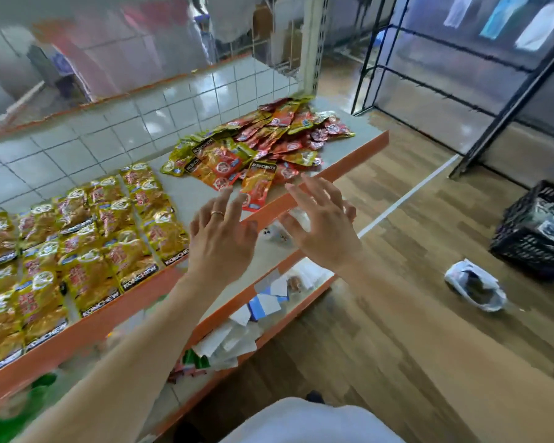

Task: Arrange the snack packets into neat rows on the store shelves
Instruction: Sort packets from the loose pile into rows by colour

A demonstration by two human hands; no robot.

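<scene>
Top of the view is smeared. The white-tiled wall (pixel 115 135) reads ok, but whatever is above it is blur, can't make out. The rows of yellow foil snack packets w/ black "KONCHEW" bands (pixel 87 251) are cut off by the left frame edge, so their full extent is not shown. Bottom left has green blurred shapes, unreadable. A small white item btwn the two hands, one level down, is half hidden behind fingers. White and blue flat packs (pixel 266 303) lie on a lower grey shelf w/ orange lip (pixel 264 338), partly hidden by the forearm. The black plastic crate (pixel 538 238) on the wood-look floor (pixel 397 330) is cut off at the right edge, contents unclear. A crumpled white bag (pixel 474 287) lies near it.

Yellow packets lie flat on the left part of the grey top shelf w/ orange front edge (pixel 359 161), in tidy overlapping rows, bands toward the front. On the right part is a loose heap of red-and-yellow snack packets (pixel 269 139), jumbled, facing all ways. One orange-red packet w/ black band (pixel 257 187) lies at the heap's near side, lower end at the shelf edge, print upside down.

The left grip (pixel 221 241), thin ring on one finger, has fingers spread and holds nothing. Its tips are just beside that packet, contact unclear. The right grip (pixel 327 231) is also spread and empty, over the shelf edge, apart from the heap.
</scene>
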